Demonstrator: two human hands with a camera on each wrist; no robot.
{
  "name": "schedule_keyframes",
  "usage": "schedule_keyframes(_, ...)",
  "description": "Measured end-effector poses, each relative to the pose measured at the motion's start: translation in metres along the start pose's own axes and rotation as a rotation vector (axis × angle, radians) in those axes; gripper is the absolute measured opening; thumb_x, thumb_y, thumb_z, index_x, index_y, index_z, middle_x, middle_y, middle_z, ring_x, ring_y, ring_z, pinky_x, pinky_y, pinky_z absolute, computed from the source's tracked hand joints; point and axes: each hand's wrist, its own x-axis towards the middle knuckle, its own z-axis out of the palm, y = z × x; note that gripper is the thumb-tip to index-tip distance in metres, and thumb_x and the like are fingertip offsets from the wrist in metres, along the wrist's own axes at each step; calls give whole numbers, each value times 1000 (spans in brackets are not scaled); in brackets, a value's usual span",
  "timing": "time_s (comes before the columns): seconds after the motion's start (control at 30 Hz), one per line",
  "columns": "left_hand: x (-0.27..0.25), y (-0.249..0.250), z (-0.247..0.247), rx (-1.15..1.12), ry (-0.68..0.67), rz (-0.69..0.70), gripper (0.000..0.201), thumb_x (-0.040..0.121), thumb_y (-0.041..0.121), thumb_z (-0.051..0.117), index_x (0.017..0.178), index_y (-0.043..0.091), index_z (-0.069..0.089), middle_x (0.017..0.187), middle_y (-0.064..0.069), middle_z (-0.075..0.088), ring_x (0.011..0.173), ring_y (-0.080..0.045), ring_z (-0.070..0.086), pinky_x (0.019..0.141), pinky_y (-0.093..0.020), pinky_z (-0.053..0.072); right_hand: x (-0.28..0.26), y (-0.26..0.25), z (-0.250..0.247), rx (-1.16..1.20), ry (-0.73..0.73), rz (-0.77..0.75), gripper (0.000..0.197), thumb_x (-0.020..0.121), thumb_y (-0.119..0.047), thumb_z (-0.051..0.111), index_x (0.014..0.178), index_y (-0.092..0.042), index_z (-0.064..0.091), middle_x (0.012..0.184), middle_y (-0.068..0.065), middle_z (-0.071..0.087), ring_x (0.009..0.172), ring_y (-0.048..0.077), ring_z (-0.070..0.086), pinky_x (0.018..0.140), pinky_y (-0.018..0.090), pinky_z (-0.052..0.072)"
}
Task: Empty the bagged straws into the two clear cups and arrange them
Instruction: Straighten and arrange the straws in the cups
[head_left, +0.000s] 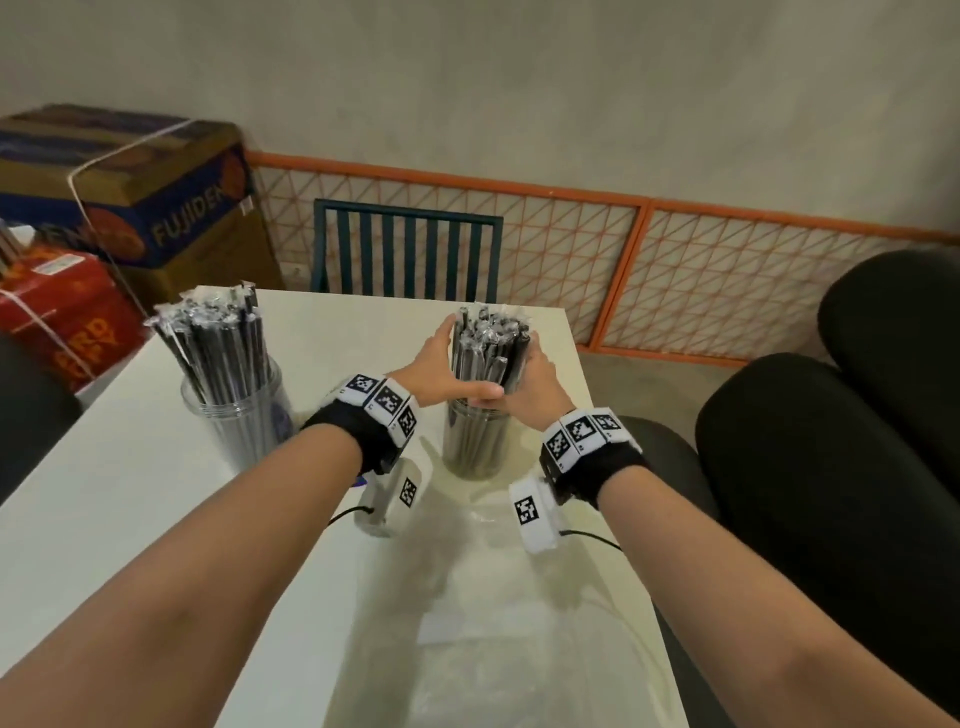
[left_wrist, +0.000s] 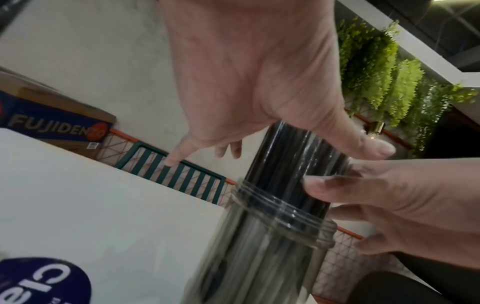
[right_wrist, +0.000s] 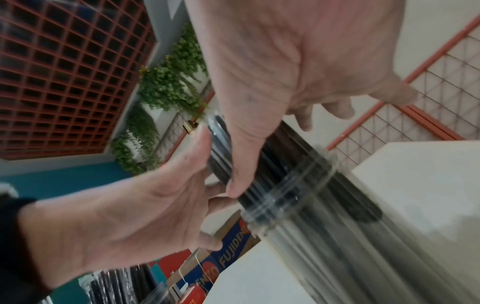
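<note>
Two clear cups stand on the white table (head_left: 130, 493). The left cup (head_left: 234, 426) holds a spread bundle of black wrapped straws (head_left: 218, 338). In the right cup (head_left: 475, 447) stands a second straw bundle (head_left: 491, 348), also seen close up as dark straws (left_wrist: 293, 164) rising out of the threaded rim (left_wrist: 283, 216). My left hand (head_left: 457, 364) presses its left side with the thumb laid across the front. On the other side my right hand (head_left: 535, 374) touches it with fingers extended (right_wrist: 337, 109). An empty clear bag (head_left: 493, 649) lies near the front edge.
A teal slatted chair (head_left: 405, 249) stands behind the table, in front of an orange mesh fence (head_left: 675, 260). Cardboard boxes (head_left: 119, 182) are stacked at the left. Black cushions (head_left: 831, 467) sit close to the table's right edge.
</note>
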Motion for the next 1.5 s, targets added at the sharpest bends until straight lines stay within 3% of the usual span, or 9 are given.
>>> schedule_keyframes(0.13,13,1,12,-124,60,6,89,75,25,75,142,8,20,140,-7,43,129,-19,42,107,-28,32,-8,-14,3,6,74,-12,91,74,-33,74,146,-19,19,145,8,41,137,30,34,110,59,24)
schedule_keyframes(0.27,16,8,-6,-143,62,171,67,83,16,67,139,10,32,133,0,49,123,-12,45,105,-26,33,-7,-22,-21,36,181,-219,60,81,-35,68,131,-14,42,125,7,61,117,26,55,102,45,40)
schedule_keyframes(0.37,14,13,-35,-6,-143,152,74,84,19,66,145,18,25,141,3,43,125,-8,40,109,-30,29,-7,-23,-43,44,-56,-297,74,78,-28,74,139,-17,35,137,2,51,125,18,48,99,26,37)
schedule_keyframes(0.53,7,-5,-50,-174,-137,-148,112,66,48,73,150,22,2,154,-10,26,137,-25,34,115,-41,25,4,6,-66,-174,-424,-180,106,77,-29,74,151,-18,-1,159,-3,11,146,15,12,116,30,14)
schedule_keyframes(0.77,-12,-2,26,-482,199,39,123,59,36,84,145,40,-4,153,-4,24,137,-18,32,111,-38,30,15,7,-38,28,-375,-223,106,73,-32,78,150,-20,6,156,-3,22,143,12,21,118,34,17)
schedule_keyframes(0.93,1,4,18,-361,374,120,74,82,10,67,142,20,25,127,0,48,122,-17,49,100,-27,40,19,-6,-28,150,-159,-274,72,79,-29,72,140,-15,35,139,6,51,128,20,48,109,40,38)
schedule_keyframes(1.17,-5,11,-25,-288,33,-12,89,83,20,67,149,24,7,152,-6,29,137,-20,34,108,-34,28,13,-3,-59,298,-322,-261,100,79,-10,72,150,-22,4,154,1,29,141,16,30,116,35,27)
schedule_keyframes(1.33,-20,2,-3,-263,66,-145,117,67,54,72,149,27,-8,156,-7,19,141,-21,25,110,-37,25,-3,12,-35,271,-224,-139,122,70,-22,80,148,-21,-14,158,4,18,144,15,21,118,36,23)
schedule_keyframes(1.5,-11,9,28,-295,216,22,86,84,16,65,148,18,8,147,-5,36,133,-19,39,100,-23,32,-6,1,-5,154,-66,-160,101,73,-26,78,149,-17,12,141,6,49,129,22,47,106,35,39)
